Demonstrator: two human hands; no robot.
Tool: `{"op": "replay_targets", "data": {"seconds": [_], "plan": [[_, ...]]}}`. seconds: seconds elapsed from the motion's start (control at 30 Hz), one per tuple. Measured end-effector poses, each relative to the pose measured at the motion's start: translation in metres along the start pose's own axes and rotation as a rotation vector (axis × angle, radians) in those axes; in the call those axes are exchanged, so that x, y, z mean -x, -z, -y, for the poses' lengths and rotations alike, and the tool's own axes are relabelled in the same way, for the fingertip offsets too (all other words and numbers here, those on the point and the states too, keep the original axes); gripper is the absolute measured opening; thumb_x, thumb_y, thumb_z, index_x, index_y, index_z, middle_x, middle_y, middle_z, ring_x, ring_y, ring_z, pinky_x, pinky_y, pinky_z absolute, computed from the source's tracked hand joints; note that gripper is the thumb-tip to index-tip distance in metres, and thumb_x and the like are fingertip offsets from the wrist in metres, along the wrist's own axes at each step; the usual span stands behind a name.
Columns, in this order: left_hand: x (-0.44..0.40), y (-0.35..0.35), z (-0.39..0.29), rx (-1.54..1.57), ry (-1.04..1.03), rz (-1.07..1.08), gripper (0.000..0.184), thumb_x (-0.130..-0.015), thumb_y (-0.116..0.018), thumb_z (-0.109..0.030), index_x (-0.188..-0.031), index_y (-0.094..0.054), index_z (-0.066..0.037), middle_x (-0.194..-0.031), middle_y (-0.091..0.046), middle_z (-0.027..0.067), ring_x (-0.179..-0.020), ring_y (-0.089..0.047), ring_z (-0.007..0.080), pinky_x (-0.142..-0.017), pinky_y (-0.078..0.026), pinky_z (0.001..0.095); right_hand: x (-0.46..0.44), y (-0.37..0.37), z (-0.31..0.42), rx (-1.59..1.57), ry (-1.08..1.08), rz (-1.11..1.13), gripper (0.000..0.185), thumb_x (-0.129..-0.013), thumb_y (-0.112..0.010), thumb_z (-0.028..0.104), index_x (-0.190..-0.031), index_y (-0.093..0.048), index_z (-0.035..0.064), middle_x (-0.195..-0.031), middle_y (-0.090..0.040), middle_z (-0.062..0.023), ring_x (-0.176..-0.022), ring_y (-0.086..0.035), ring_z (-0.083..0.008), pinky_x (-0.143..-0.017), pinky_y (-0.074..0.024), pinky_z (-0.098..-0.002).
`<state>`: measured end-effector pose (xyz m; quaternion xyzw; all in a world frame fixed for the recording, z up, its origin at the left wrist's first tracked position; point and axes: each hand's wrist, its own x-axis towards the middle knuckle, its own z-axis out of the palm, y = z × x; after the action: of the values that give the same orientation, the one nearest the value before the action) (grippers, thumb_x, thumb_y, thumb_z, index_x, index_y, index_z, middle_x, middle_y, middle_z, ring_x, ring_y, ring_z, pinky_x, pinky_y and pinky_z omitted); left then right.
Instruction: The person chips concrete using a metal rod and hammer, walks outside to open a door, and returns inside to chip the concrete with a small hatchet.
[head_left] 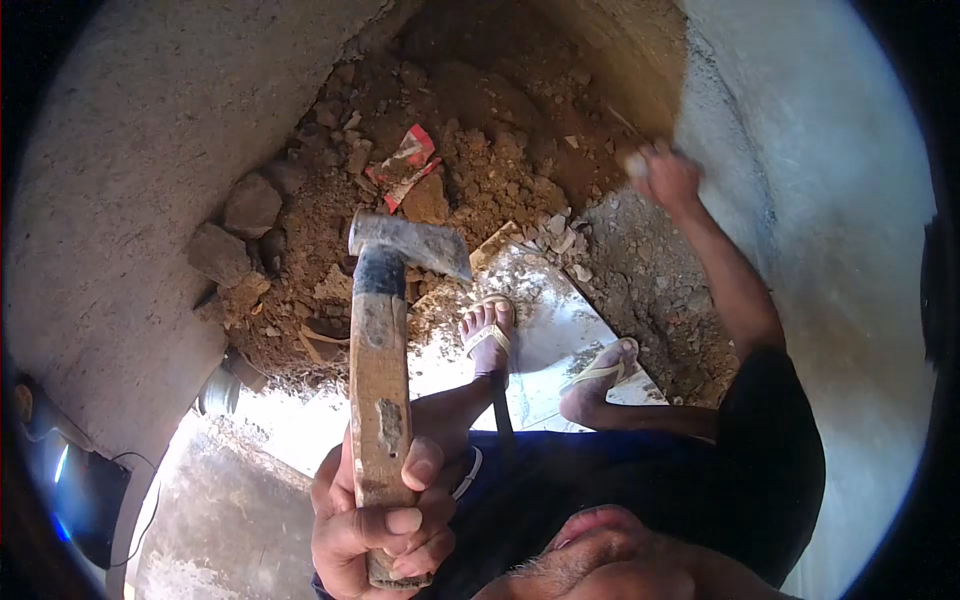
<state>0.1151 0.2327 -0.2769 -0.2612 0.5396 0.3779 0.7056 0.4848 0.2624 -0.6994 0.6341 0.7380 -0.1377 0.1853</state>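
Note:
A brick hammer [380,330] stands upright close to the camera. Its worn metal head has a blunt face on the left and a flat blade on the right, with a black band below it on the wooden handle. My left hand [385,520] is wrapped round the lower handle. Stretched out to the upper right, my right hand [668,178] is beside the wall, over the edge of the dirt. Its fingers are curled and blurred by motion, with a pale lump at their tips that I cannot identify.
A heap of brown soil and rubble [480,150] fills the corner, with a torn red wrapper [407,165] on it. Large stones [250,205] lie along the left wall. My sandalled feet stand on a dusty white board [545,300]. Curved plaster walls [815,250] close in both sides.

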Motion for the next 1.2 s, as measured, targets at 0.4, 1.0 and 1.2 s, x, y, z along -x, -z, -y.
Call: {"op": "replay_targets", "data": {"seconds": [0.4, 1.0, 1.2], "plan": [[-0.002, -0.01, 0.024, -0.139, 0.195, 0.263, 0.092, -0.079, -0.05, 0.016, -0.152, -0.013, -0.026, -0.11, -0.047, 0.0056, -0.063, -0.046, 0.0085, -0.051, -0.04, 0.0193, 0.066, -0.005, 0.163, -1.531, 0.031, -0.02, 0.044, -0.075, -0.077, 0.019, -0.112, -0.064, -0.0017, -0.1, -0.068, -0.0097, -0.093, -0.063, -0.0162, -0.083, -0.0496, -0.0313], [0.014, 0.01, 0.024, -0.032, 0.171, 0.155, 0.097, -0.077, -0.048, 0.019, -0.153, -0.01, -0.027, -0.107, -0.046, 0.0081, -0.063, -0.044, 0.0097, -0.051, -0.04, 0.0207, 0.019, 0.058, 0.303, -1.483, 0.268, -0.127, 0.053, -0.091, -0.061, 0.011, -0.141, -0.046, 0.0126, -0.09, -0.062, -0.0026, -0.079, -0.056, -0.0116, -0.077, -0.0469, -0.027], [0.013, 0.017, 0.021, 0.061, 0.141, 0.155, 0.094, -0.079, -0.05, 0.018, -0.153, -0.012, -0.026, -0.107, -0.045, 0.0086, -0.064, -0.044, 0.0097, -0.05, -0.039, 0.0203, -0.098, -0.094, 0.107, -0.921, -0.098, -0.301, 0.037, -0.088, -0.056, 0.019, -0.123, -0.057, 0.0057, -0.092, -0.067, -0.0186, -0.085, -0.067, -0.0317, -0.071, -0.0528, -0.0432]]}}
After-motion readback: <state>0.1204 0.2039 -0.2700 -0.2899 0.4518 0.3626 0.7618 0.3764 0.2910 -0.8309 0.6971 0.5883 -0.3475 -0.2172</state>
